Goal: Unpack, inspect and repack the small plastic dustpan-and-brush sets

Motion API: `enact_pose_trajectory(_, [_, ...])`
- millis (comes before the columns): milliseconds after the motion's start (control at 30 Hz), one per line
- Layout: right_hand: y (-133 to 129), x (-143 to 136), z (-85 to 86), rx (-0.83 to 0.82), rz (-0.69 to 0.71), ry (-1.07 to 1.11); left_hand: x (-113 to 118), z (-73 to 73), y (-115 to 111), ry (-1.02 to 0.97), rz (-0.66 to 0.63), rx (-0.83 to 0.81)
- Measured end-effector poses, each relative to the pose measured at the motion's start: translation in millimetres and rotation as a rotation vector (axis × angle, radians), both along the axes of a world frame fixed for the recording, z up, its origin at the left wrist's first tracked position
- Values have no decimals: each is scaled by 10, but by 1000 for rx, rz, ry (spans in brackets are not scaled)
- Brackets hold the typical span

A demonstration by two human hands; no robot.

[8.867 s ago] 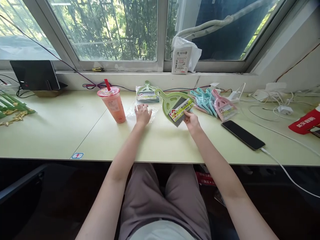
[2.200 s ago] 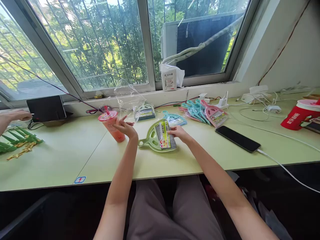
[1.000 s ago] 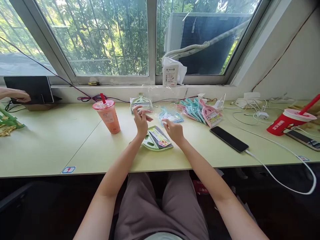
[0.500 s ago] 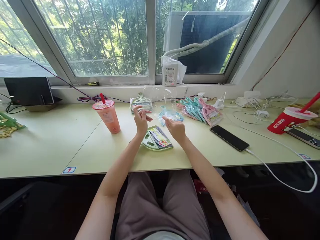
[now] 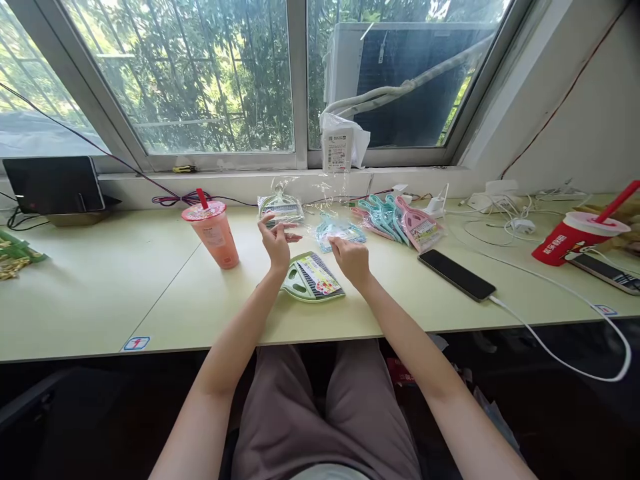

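A small green dustpan set [image 5: 313, 277] with a dark-bristled brush and a printed label lies on the table below and between my hands. My left hand [image 5: 277, 245] is raised over its left side, fingers apart and curved. My right hand [image 5: 351, 261] is closed in a pinch above its right side. Thin clear plastic film, seemingly a bag [image 5: 327, 190], shows as glints beyond my hands; its lower edge at my right fingers is hard to see. Behind them lie a blue bagged set [image 5: 340, 231] and a green bagged set [image 5: 281, 208].
More bagged sets in blue and pink [image 5: 400, 220] lie at the back right. A pink drink cup [image 5: 215, 237] stands left of my hands. A phone [image 5: 457, 275] with a white cable, a red cup [image 5: 575, 237] and tangled cords are on the right. A tablet [image 5: 53, 193] stands far left.
My left hand has shifted slightly left and its fingers are a little more spread. The clear film looks more crumpled and has spread between my hands. The dustpan set stays put.
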State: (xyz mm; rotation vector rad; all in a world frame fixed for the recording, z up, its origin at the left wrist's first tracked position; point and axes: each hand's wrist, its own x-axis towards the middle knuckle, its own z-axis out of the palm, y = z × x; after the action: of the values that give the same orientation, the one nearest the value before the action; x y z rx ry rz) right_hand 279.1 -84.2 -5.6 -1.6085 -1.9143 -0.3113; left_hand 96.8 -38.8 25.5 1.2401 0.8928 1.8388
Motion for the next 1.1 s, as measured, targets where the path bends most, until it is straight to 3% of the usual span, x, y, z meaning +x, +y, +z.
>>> enact_pose_trajectory(100, [-9,-16,1,-20,32,-19,-24,-27,17,124,140,19])
enact_pose_trajectory(233, [-18,3,28,-19,63,-42,-32,22,-48,593,425,239])
enact_pose_trajectory(367, [-23,13,49,-13,98,-58,20,58,-124,1097,292,461])
enact_pose_trajectory(467, [-24,-4,48,-29,127,-97,42,-3,-95,1281,209,484])
enact_pose_trajectory(633, [-21,-18,42,-62,126,-112,-38,-111,43,1284,283,236])
enact_pose_trajectory(767, [-19,-5,41,-60,121,-93,-168,-90,121,1146,453,143])
enact_pose_trajectory(867, [-28,-8,41,-46,122,-67,-261,-65,163,1158,534,75])
enact_pose_trajectory(1000, [-60,-32,63,-19,119,-33,-272,-76,177,1227,552,54])
enact_pose_trajectory(1100, [-70,-37,78,9,74,8,-166,-100,118,1314,494,83])
